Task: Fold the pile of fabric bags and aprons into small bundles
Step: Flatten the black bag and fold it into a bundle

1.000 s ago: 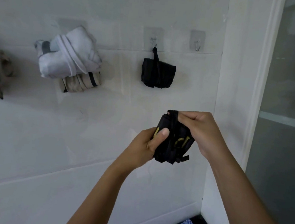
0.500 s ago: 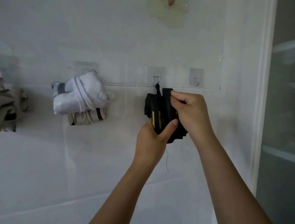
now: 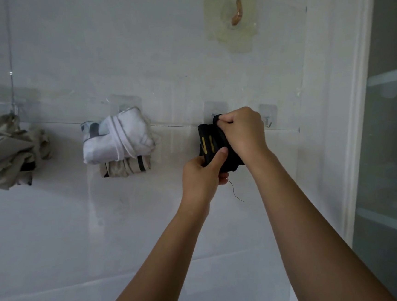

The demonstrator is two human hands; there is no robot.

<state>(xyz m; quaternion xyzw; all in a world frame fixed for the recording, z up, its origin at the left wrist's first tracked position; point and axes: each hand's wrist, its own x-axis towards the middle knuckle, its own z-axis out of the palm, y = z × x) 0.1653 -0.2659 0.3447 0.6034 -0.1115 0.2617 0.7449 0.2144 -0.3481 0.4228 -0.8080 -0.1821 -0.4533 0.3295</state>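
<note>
black bundle: up against the wall, resting on nothing, carried between both grips just under the middle hook pad. small tight roll with yellow marks on the front face.

handling, my judgement: light and soft, no stiffness of its own. it squashes under the fingers and would likely spring open if the pressure came off. woven cloth, so probably not slippery.

right grip: clenched over the top of the roll, fingers pinching a short black loop that sticks up at the pad. i cannot tell whether the loop is over the hook; the hand hides it.

left grip: grasping the roll from below, thumb pressed on the front, fingers curled behind.

where to hold: take the body from underneath with a thumb across the folds, so it cannot unroll. the loop serves only for hanging. a loose thread dangles below; it is not a handle and could snag.

outward: to the left a white bundle hangs at the next pad, with a striped beige bundle touching it underneath. further left is a crumpled beige bundle. just right of the hands is a bare hook, and a glass door stands at far right.
</note>
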